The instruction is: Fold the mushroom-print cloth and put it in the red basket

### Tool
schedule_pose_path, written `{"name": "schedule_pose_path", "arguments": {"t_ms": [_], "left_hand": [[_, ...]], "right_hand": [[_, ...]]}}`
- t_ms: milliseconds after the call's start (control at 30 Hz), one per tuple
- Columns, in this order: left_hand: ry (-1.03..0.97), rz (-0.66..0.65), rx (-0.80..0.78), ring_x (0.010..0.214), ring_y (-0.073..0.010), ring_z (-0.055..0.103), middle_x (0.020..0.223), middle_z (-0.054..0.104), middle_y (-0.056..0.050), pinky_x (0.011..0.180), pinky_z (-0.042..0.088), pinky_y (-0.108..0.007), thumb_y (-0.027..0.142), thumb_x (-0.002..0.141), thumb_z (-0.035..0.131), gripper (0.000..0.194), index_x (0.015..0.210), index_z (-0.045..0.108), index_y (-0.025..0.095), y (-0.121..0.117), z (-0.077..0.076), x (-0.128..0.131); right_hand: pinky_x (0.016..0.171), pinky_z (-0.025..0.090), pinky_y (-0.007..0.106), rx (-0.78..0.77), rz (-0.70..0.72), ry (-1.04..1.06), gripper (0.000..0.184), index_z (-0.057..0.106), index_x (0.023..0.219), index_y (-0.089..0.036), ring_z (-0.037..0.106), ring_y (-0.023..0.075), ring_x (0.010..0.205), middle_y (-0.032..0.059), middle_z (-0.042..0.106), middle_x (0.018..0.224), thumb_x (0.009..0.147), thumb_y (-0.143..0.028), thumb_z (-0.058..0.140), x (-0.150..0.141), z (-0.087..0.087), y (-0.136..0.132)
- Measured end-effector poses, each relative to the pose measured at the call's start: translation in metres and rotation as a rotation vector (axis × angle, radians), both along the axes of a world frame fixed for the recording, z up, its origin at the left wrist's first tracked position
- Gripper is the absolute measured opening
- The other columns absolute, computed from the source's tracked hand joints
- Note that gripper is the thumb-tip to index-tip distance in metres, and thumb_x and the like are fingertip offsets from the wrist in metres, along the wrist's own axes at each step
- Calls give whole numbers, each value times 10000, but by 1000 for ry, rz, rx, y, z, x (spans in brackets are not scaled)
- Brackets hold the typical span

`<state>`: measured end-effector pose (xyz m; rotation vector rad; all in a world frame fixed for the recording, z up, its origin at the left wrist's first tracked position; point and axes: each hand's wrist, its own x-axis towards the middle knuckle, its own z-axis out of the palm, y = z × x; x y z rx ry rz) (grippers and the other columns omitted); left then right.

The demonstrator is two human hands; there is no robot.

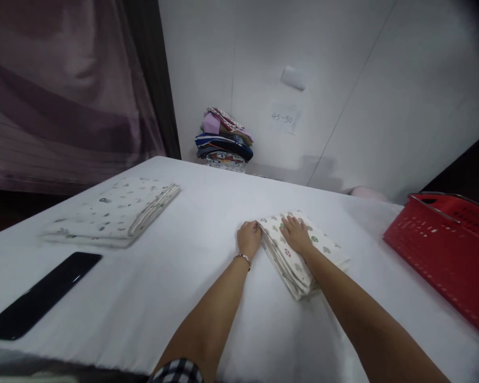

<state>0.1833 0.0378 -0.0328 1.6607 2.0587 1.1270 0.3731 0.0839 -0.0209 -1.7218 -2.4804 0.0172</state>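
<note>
A folded cream cloth with grey, pink and green motifs lies on the white table, its stacked layers showing along the left edge. My left hand is closed at the cloth's far left corner, with the fingertips gripping the edge there. On top of the cloth my right hand rests flat, fingers stretched out and pressing the surface. A second folded cloth, white with grey leaf-like prints, lies at the table's left side, apart from both hands.
A black flat panel lies at the front left of the white table. A red plastic basket with a metal handle stands at the right. Behind the table is a pile of folded fabrics against the wall. A purple curtain hangs at left.
</note>
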Motion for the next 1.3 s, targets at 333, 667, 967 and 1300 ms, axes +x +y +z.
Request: {"name": "schedule_pose_path", "arguments": {"t_ms": [333, 667, 967, 1300], "left_hand": [[44, 12, -9, 875, -185, 547, 908, 597, -47, 730, 359, -300, 224, 822, 519, 149, 870, 661, 219, 9, 4, 3], [38, 47, 34, 864, -180, 549, 885, 591, -38, 751, 373, -303, 226, 776, 544, 106, 748, 644, 205, 3, 8, -5], [38, -20, 34, 878, -166, 557, 883, 605, -23, 781, 380, -291, 204, 778, 543, 92, 770, 635, 208, -1, 5, -15], [21, -65, 16, 816, -157, 574, 837, 637, -16, 735, 385, -266, 213, 783, 545, 41, 775, 585, 210, -2, 6, -14]], "right_hand": [[1087, 184, 516, 46, 9, 16, 510, 397, 1401, -196, 237, 289, 1381, 96, 316, 1493, 958, -415, 268, 0, -3, 1], [1094, 189, 512, 16, 25, 56, 510, 402, 1401, -220, 243, 270, 1383, 73, 322, 1491, 960, -431, 258, 2, -1, 1], [1112, 146, 505, -67, 30, 94, 505, 391, 1409, -231, 207, 249, 1397, 61, 296, 1504, 953, -428, 297, 1, 7, -1], [1112, 102, 525, -175, 274, 252, 510, 408, 1391, -305, 152, 244, 1411, 34, 302, 1504, 927, -508, 344, -51, 34, -10]]}}
